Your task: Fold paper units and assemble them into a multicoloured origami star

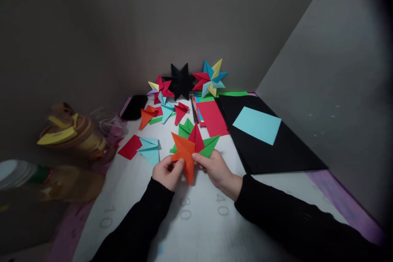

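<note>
Left hand (168,172): fingers closed, thumb and fingertips pinching the orange edge of the partly assembled folded-paper star (186,153) in orange, red and green. Right hand (217,168): partly closed, thumb on the star's near right side. The star is at center, above the white mat (202,229). To the right, a light-blue paper rectangle (257,125) lies on large black sheets (293,151). Far side: a black eight-pointed paper star (181,82) stands between two multicolored paper stars (210,79).
</note>
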Demonstrator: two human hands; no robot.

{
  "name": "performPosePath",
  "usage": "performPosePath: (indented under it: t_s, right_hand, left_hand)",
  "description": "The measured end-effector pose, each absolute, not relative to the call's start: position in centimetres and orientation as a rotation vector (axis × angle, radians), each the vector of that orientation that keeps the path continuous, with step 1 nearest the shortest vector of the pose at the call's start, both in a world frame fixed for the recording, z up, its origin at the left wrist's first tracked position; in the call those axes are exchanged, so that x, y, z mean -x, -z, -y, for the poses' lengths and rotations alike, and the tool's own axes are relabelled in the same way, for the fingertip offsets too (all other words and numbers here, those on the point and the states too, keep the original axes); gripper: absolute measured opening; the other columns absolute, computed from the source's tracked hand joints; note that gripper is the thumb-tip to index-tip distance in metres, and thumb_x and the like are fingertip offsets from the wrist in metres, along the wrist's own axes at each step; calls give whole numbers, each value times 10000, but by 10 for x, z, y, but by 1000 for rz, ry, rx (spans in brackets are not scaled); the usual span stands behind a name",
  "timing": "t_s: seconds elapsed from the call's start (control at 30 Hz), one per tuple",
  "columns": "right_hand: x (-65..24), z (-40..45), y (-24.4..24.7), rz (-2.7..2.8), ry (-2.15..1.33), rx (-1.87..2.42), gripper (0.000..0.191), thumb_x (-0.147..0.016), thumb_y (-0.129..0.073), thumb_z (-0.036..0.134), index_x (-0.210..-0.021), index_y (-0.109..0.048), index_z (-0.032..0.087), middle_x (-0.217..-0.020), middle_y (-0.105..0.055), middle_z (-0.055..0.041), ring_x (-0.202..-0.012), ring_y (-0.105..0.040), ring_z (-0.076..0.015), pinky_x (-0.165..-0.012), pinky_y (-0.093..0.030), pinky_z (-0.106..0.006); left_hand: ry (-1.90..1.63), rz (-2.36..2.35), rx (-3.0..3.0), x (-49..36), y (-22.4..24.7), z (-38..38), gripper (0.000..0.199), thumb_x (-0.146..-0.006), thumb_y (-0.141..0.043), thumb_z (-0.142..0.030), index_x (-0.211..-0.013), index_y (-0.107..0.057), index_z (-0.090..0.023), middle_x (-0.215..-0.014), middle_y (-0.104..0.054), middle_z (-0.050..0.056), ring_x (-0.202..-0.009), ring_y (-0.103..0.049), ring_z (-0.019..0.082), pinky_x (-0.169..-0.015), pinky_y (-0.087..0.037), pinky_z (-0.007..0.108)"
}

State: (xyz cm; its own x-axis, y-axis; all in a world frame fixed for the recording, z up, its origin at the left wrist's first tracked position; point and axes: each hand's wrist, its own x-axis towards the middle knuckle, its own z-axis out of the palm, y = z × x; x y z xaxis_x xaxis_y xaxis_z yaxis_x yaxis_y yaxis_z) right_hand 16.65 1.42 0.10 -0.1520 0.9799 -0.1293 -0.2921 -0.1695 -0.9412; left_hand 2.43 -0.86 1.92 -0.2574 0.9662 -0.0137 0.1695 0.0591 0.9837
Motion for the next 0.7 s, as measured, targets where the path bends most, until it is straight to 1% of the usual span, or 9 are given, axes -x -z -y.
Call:
performPosePath:
  t_s: [0.13, 0.23, 0.3, 0.5, 0.7]
  right_hand:
    - [-167, -16, -1, 1014, -1586, 1025, 254, -724, -669, 330, -591, -556, 145, -533, -520, 20, -461, -409, -79, -434, -281, -216]
    - [-167, -17, 1, 1026, -1598, 1043, 311, -758, -625, 358, -545, -565, 140, -480, -495, 21, -427, -393, -72, -414, -246, -214]
    - [-167, -17, 2, 1026, -1602, 1050, 341, -772, -603, 375, -529, -571, 138, -460, -482, 22, -406, -374, -68, -402, -226, -216]
    - [-167, -17, 0, 1026, -1600, 1046, 311, -748, -622, 370, -541, -572, 143, -507, -525, 10, -429, -392, -71, -408, -254, -213]
    - [-167, -16, -1, 1061, -1595, 1043, 304, -751, -616, 378, -556, -568, 149, -527, -529, 10, -436, -390, -72, -407, -264, -211]
  left_hand:
    - [-1277, -1498, -1055, -23, -20, 5, 239, -632, -676, -350, -692, -710, -122, -592, -670, 39, -539, -574, 154, -499, -450, 239]
    - [-1263, -1514, -1055, -23, -22, 4, 239, -627, -685, -363, -637, -700, -125, -502, -611, 11, -463, -511, 126, -451, -415, 230]
    - [-1268, -1519, -1049, -23, -24, 4, 239, -624, -688, -366, -612, -694, -128, -465, -574, -10, -440, -478, 110, -447, -400, 224]
    - [-1279, -1503, -949, -24, -26, 4, 215, -611, -702, -335, -598, -685, -122, -442, -546, -30, -433, -447, 86, -448, -390, 205]
    - [-1282, -1501, -892, -24, -25, 3, 207, -594, -719, -327, -574, -674, -126, -432, -548, -27, -425, -459, 93, -448, -400, 219]
